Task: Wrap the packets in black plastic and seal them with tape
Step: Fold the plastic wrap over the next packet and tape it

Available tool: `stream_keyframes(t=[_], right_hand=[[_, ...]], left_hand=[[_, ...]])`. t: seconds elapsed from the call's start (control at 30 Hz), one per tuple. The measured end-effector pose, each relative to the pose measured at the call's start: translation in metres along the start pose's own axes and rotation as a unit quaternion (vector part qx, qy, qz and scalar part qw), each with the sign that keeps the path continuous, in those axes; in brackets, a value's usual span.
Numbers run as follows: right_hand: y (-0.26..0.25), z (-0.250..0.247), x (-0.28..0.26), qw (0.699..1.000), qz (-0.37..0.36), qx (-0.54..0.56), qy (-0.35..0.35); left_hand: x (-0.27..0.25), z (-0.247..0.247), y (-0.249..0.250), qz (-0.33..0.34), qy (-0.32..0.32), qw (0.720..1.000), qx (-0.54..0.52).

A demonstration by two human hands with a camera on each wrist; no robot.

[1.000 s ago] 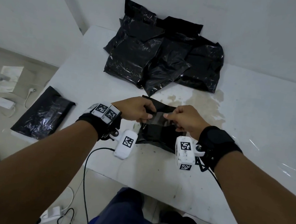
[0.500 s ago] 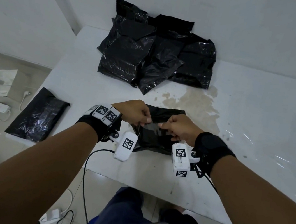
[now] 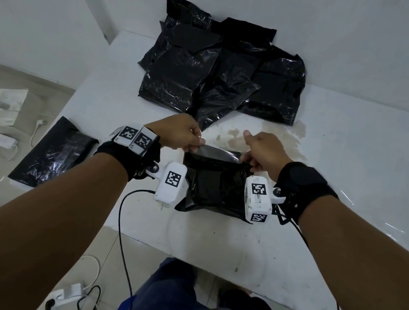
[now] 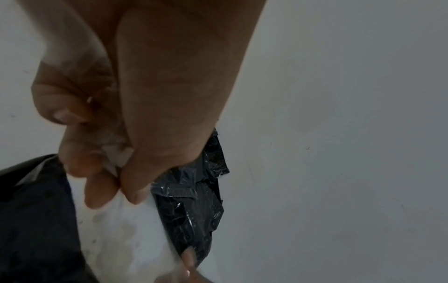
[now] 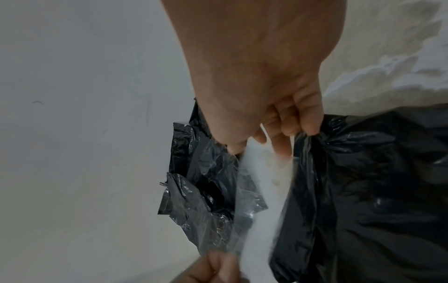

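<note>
Near the front edge of the white table point(image 3: 351, 174), a crinkled black plastic-wrapped packet point(image 3: 215, 185) is lying flat — the left hand point(image 3: 178, 131) and right hand point(image 3: 264, 149) are each pinching one end of a clear tape strip point(image 3: 219, 151) stretched just above its far edge.

Black wristbands point(image 3: 301, 180) circle both bare forearms, each carrying a white camera box point(image 3: 171, 185) with square black-and-white markers and a black cable point(image 3: 124, 243); blue trousers point(image 3: 166, 298) below.
</note>
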State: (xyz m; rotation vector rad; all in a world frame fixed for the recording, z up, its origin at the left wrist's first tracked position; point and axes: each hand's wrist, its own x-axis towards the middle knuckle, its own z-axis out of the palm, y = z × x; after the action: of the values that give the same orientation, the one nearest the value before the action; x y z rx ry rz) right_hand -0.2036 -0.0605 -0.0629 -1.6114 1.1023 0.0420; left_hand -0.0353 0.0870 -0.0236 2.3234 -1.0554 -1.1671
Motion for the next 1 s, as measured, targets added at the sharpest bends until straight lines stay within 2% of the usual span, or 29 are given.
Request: stream_keyframes(t=[0.13, 0.2, 0.33, 0.37, 0.47, 0.63, 0.77, 0.9, 1.0], right_hand=[[0.018, -0.002, 0.009, 0.989, 0.014, -0.114, 0.095], [0.027, -0.002, 0.009, 0.989, 0.048, -0.099, 0.094], [0.036, 0.001, 0.012, 0.992, 0.100, -0.042, 0.064], [0.037, 0.002, 0.014, 0.992, 0.107, -0.022, 0.059], [0.039, 0.003, 0.017, 0.990, 0.132, 0.015, 0.042], [0.043, 0.002, 0.023, 0.990, 0.136, 0.004, 0.022], [0.049, 0.003, 0.028, 0.992, 0.118, -0.043, 0.010], [0.053, 0.003, 0.034, 0.990, 0.096, -0.104, 0.004], [0.057, 0.004, 0.036, 0.991, 0.104, -0.087, 0.012]], left_hand=[[0.000, -0.012, -0.004, -0.002, 0.045, 0.999, -0.010], [0.000, -0.016, -0.006, 0.001, 0.070, 0.997, -0.024], [0.006, -0.018, -0.014, 0.004, 0.177, 0.982, -0.068], [0.007, -0.017, -0.015, 0.004, 0.187, 0.980, -0.069], [0.011, -0.010, -0.019, -0.003, 0.163, 0.986, -0.019], [0.022, 0.009, -0.028, -0.034, 0.146, 0.985, 0.085], [0.024, 0.018, -0.035, -0.065, 0.135, 0.984, 0.097], [0.023, 0.023, -0.042, -0.068, 0.125, 0.983, 0.114], [0.024, 0.028, -0.048, -0.070, 0.115, 0.984, 0.119]])
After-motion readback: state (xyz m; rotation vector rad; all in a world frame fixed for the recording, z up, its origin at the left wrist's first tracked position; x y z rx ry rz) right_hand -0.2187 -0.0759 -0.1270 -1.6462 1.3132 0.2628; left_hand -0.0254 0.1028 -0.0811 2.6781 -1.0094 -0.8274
